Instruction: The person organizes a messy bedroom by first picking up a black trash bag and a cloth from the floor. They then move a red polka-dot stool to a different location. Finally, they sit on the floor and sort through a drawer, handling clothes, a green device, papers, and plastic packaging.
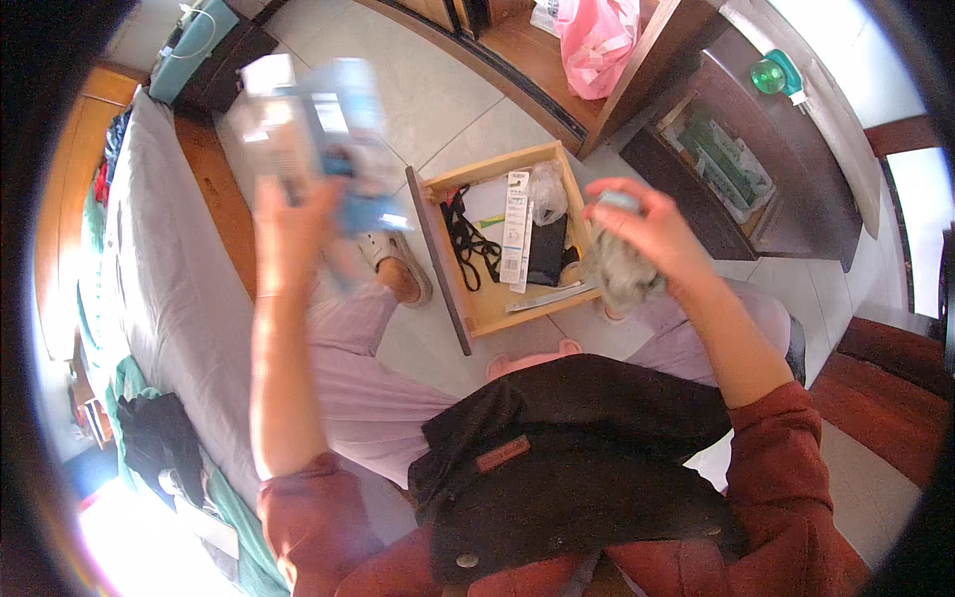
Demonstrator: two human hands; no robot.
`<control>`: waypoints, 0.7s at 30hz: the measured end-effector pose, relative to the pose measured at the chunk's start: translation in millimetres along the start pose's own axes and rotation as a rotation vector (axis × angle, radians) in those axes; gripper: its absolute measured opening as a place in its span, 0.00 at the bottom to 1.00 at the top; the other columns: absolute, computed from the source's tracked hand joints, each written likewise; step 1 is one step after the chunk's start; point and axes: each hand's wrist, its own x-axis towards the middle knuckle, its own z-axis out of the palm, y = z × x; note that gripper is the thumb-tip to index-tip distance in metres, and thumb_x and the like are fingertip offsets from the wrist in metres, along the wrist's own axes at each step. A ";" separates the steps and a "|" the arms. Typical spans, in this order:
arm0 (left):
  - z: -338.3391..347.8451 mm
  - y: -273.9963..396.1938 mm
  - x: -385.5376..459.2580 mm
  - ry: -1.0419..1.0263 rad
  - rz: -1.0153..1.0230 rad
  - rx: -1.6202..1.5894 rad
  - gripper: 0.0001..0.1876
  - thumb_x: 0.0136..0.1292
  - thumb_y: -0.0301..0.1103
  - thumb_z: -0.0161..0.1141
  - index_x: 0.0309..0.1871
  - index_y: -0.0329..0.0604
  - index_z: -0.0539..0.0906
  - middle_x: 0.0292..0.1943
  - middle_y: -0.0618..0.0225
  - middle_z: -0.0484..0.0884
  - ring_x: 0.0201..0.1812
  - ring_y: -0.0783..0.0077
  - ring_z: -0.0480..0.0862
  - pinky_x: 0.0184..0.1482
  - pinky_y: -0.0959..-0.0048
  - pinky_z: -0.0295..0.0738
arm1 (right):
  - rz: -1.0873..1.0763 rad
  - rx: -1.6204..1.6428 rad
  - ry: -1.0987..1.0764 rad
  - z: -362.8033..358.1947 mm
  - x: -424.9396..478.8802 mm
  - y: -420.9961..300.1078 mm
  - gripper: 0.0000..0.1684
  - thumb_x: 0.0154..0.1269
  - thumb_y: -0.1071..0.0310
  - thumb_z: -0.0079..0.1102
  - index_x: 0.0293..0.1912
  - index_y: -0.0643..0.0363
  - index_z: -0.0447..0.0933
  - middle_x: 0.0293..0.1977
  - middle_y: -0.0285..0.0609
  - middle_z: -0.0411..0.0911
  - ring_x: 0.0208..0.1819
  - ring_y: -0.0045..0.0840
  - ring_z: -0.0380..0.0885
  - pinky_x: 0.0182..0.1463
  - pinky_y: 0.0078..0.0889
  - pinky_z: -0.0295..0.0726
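My left hand [295, 231] grips several blurred packages [328, 134], white, blue and partly see-through, raised to the left of the drawer. What they contain is too blurred to tell. In my right hand [649, 227] is a crumpled greyish translucent plastic bag [627, 272], with a small light-blue piece [619, 200] showing between the fingers. Between my hands a wooden drawer [515, 324] rests low at floor level. Inside it are a tangled black cord [470, 239], narrow white printed boxes [515, 231], a black flat case [548, 250] and a clear plastic bag [550, 192].
A bed with a grey sheet [171, 246] runs along the left. Ahead, a pink plastic bag [597, 45] sits in an open wooden cabinet [515, 56]. On the right, a green bottle [776, 74] stands on a dark cabinet [739, 82]. A pink slipper [530, 360] lies before me.
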 end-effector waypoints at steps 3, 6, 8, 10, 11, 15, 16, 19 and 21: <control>-80.7 -58.2 39.5 0.307 0.291 0.124 0.25 0.49 0.33 0.62 0.49 0.34 0.68 0.39 0.56 0.75 0.38 0.68 0.76 0.38 0.70 0.73 | 0.107 0.214 0.078 -8.3 8.1 -19.8 0.16 0.56 0.62 0.59 0.42 0.60 0.73 0.32 0.37 0.76 0.33 0.18 0.74 0.38 0.20 0.72; -86.5 -148.0 37.8 0.267 -0.017 0.315 0.28 0.48 0.31 0.61 0.53 0.35 0.66 0.48 0.55 0.72 0.45 0.62 0.75 0.46 0.66 0.71 | 0.131 0.297 0.108 -3.5 16.0 -25.7 0.14 0.56 0.63 0.58 0.40 0.61 0.73 0.29 0.35 0.75 0.29 0.16 0.74 0.34 0.18 0.72; -41.2 -214.0 14.5 0.234 -0.196 0.411 0.30 0.51 0.35 0.60 0.57 0.37 0.63 0.52 0.53 0.70 0.51 0.58 0.73 0.52 0.65 0.68 | 0.169 0.327 0.106 -0.1 22.4 -20.1 0.13 0.56 0.63 0.58 0.38 0.61 0.73 0.28 0.35 0.75 0.27 0.15 0.73 0.31 0.18 0.72; 17.7 -281.6 -9.4 0.110 -0.335 0.422 0.29 0.52 0.35 0.59 0.57 0.37 0.64 0.52 0.54 0.71 0.50 0.59 0.73 0.52 0.65 0.68 | 0.203 0.280 0.118 1.8 29.2 -10.3 0.13 0.56 0.63 0.58 0.38 0.61 0.73 0.28 0.35 0.74 0.27 0.15 0.73 0.30 0.18 0.72; 42.2 -308.6 -24.7 0.063 -0.415 0.422 0.29 0.52 0.35 0.59 0.57 0.37 0.64 0.52 0.54 0.71 0.50 0.59 0.73 0.52 0.66 0.68 | 0.217 0.263 0.100 3.9 36.5 -6.6 0.13 0.56 0.63 0.58 0.38 0.61 0.73 0.28 0.35 0.74 0.26 0.15 0.73 0.30 0.18 0.72; 125.6 -350.7 -43.8 -0.080 -0.613 0.357 0.26 0.53 0.35 0.58 0.56 0.37 0.65 0.51 0.55 0.72 0.50 0.61 0.73 0.52 0.67 0.68 | 0.361 0.214 0.192 8.0 49.5 -4.2 0.14 0.55 0.62 0.60 0.38 0.60 0.73 0.28 0.36 0.74 0.28 0.16 0.73 0.31 0.19 0.72; 140.1 -350.5 -41.0 -0.112 -0.637 0.354 0.26 0.54 0.35 0.57 0.56 0.37 0.66 0.51 0.55 0.72 0.50 0.61 0.74 0.52 0.67 0.68 | 0.346 0.173 0.219 4.3 51.5 2.9 0.14 0.55 0.61 0.60 0.38 0.60 0.74 0.28 0.36 0.74 0.28 0.16 0.73 0.31 0.19 0.72; 161.1 -354.6 -37.9 -0.151 -0.696 0.355 0.24 0.55 0.34 0.56 0.55 0.37 0.67 0.50 0.55 0.72 0.49 0.63 0.74 0.52 0.68 0.68 | 0.377 0.134 0.216 7.1 54.6 0.2 0.14 0.55 0.61 0.60 0.38 0.60 0.74 0.28 0.36 0.75 0.28 0.17 0.73 0.32 0.19 0.72; 160.2 -363.1 -37.5 -0.137 -0.724 0.357 0.23 0.55 0.34 0.56 0.54 0.37 0.67 0.50 0.56 0.73 0.49 0.63 0.74 0.52 0.69 0.68 | 0.360 0.092 0.186 10.5 59.2 -2.2 0.14 0.55 0.61 0.60 0.38 0.60 0.74 0.28 0.36 0.75 0.28 0.17 0.73 0.33 0.19 0.72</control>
